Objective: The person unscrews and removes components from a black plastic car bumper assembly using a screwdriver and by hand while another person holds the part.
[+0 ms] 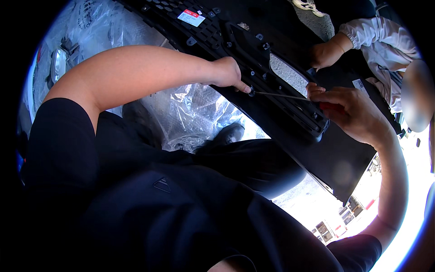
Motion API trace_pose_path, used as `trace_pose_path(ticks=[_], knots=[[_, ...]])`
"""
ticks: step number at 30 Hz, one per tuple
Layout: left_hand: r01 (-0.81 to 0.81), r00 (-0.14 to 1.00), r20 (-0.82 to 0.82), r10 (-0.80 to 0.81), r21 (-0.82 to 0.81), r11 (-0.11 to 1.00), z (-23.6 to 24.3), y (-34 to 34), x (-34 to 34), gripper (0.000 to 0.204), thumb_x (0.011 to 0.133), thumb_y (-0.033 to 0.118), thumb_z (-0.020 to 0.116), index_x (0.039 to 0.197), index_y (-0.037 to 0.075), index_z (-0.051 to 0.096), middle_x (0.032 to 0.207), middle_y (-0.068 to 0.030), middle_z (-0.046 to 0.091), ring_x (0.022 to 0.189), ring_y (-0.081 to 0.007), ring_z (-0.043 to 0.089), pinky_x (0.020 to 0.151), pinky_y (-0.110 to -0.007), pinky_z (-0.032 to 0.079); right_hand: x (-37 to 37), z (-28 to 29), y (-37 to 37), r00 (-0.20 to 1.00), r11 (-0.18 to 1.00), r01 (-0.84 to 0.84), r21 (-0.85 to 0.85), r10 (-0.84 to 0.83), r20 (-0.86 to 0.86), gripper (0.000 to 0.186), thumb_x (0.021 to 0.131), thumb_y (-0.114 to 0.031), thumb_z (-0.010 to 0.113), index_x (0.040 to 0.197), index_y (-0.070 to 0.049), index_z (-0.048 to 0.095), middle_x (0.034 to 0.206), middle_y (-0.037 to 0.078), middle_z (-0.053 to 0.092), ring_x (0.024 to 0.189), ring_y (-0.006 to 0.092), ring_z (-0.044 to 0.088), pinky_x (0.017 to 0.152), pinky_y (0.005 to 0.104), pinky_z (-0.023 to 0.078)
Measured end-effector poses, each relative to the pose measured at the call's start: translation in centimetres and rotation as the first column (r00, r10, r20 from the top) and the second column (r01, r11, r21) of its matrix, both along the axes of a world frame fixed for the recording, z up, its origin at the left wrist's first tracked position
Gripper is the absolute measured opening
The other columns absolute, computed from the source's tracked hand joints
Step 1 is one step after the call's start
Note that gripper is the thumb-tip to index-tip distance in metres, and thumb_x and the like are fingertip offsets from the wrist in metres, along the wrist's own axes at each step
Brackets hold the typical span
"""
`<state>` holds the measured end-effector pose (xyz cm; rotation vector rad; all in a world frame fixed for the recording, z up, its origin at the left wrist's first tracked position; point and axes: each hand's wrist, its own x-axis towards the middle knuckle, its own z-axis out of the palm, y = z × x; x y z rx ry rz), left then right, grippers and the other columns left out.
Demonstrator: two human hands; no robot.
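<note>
My right hand [351,109] is wrapped round the red handle of a screwdriver [283,95]. Its thin metal shaft points left across a black plastic trim part [290,106] lying on a larger black panel [335,161]. The screwdriver's tip ends beside a small round fastener [252,92] on the trim. At that same spot, one finger of my left hand [227,73] reaches down to the fastener. The other left fingers are curled in; whether they hold anything is hidden.
Across the panel, another person's hand [327,54] in a pale sleeve rests near its far edge. A honeycomb-patterned section [210,34] carries a red-and-white label [192,17]. Clear plastic wrap [181,113] covers things at the left. My shoe [230,133] shows below the panel.
</note>
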<state>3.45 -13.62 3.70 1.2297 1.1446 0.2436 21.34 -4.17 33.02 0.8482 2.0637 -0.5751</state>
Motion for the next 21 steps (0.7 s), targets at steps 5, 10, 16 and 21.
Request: trace_pose_path(ticks=[5,10,16,21], knots=[[0.0,1.0,-0.001,0.0,-0.003,1.0,0.1,0.2,0.2,0.045,0.08,0.046,0.088,0.079,0.002,0.079,0.083,-0.0125,0.074,0.085,-0.0213,0.068,0.082,-0.035,0.052,0.3,0.0,-0.2,1.0,1.0,0.016,0.014,-0.016,-0.002,0.029,0.093,-0.007,0.066,0.121,-0.006,0.072,0.121,0.018,0.072,0.105,0.0345,0.072,0.096,0.0412,0.057],[0.01,0.999,-0.033,-0.01,-0.012,1.0,0.2,0.3,0.2,0.044,0.081,0.046,0.088,0.079,0.002,0.079,0.086,-0.0131,0.075,0.088,-0.0213,0.069,0.084,-0.034,0.052,-3.4,1.3,-1.9,0.988,0.988,0.132,0.084,-0.138,0.066,0.035,0.085,0.0,0.068,0.119,-0.001,0.063,0.112,0.016,0.072,0.103,0.0332,0.071,0.09,0.0365,0.055],[0.002,1.0,-0.001,-0.002,-0.026,1.0,-0.3,0.3,0.1,0.043,0.081,0.045,0.087,0.08,0.003,0.08,0.084,-0.0112,0.075,0.086,-0.0198,0.069,0.084,-0.033,0.052,-5.8,1.9,-2.7,0.977,0.987,0.138,0.077,-0.123,-0.172,0.036,0.081,0.003,0.072,0.116,-0.004,0.062,0.107,0.013,0.069,0.098,0.0269,0.071,0.081,0.0323,0.057],[0.006,1.0,0.009,-0.006,-0.021,1.0,-0.3,0.5,0.4,0.043,0.081,0.045,0.088,0.079,0.003,0.079,0.08,-0.0101,0.074,0.081,-0.0185,0.068,0.08,-0.033,0.052,-1.7,-0.1,-3.7,0.845,0.942,0.204,0.268,-0.031,-0.534,0.035,0.088,-0.023,0.082,0.112,-0.005,0.064,0.091,0.013,0.071,0.08,0.0261,0.074,0.072,0.0319,0.058]])
